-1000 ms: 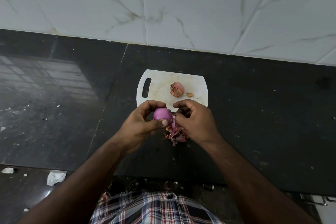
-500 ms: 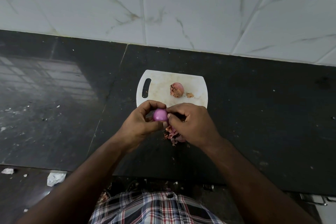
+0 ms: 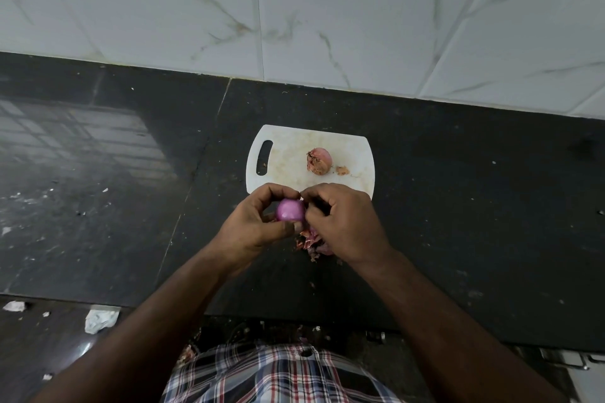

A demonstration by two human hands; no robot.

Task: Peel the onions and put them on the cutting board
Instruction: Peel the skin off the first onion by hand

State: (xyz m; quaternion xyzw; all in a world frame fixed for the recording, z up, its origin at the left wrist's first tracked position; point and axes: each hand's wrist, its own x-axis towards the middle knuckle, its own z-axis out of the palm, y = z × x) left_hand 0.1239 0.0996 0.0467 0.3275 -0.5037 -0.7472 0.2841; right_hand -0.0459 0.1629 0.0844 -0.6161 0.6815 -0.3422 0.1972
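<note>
A glossy purple peeled onion (image 3: 289, 210) sits between the fingers and thumb of my left hand (image 3: 255, 227), just in front of the near edge of the white cutting board (image 3: 288, 160). My right hand (image 3: 343, 222) presses against the onion's right side, its fingertips curled at the top of it. A second onion (image 3: 319, 161), still in its dry brownish skin, lies on the board with a small skin scrap (image 3: 342, 170) beside it. A heap of torn onion skins (image 3: 311, 242) lies on the counter under my right hand, partly hidden.
The black stone counter (image 3: 458, 206) runs back to a white tiled wall (image 3: 327, 26). Crumpled white paper scraps (image 3: 100, 319) lie on the dark floor at the lower left. A metal handle (image 3: 576, 361) shows at the lower right.
My right hand has moved up from the skin heap and closed against the onion's right side. My left hand turned the onion slightly and holds it in the same spot.
</note>
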